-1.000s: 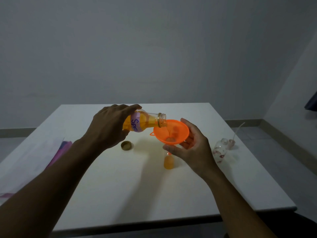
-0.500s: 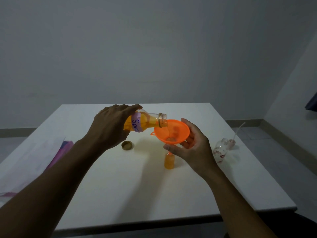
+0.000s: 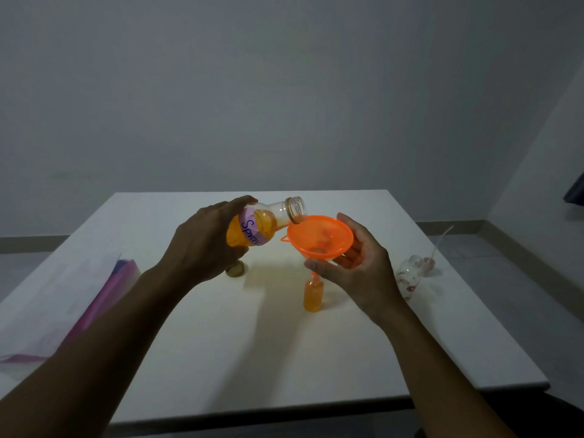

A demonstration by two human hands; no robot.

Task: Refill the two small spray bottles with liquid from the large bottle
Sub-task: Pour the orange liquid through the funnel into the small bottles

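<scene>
My left hand (image 3: 205, 245) grips the large clear bottle (image 3: 265, 224) with orange liquid and a purple label. It lies almost level, its open mouth slightly raised at the rim of the orange funnel (image 3: 320, 237). My right hand (image 3: 357, 268) holds the funnel from the right side. The funnel's spout sits in a small bottle (image 3: 313, 294) that stands upright on the white table (image 3: 221, 358) and looks full of orange liquid. A second small clear bottle (image 3: 409, 275) with flower prints lies on its side at the right.
A gold cap (image 3: 235, 269) lies on the table under the large bottle. A pink spray head with a dip tube (image 3: 431, 259) rests beside the lying bottle. Paper and a pink folder (image 3: 94, 298) cover the left edge. The table's right edge is close to the lying bottle.
The large bottle's mouth has tipped upward and the liquid has run back toward its base. The funnel and right hand stay over the small bottle.
</scene>
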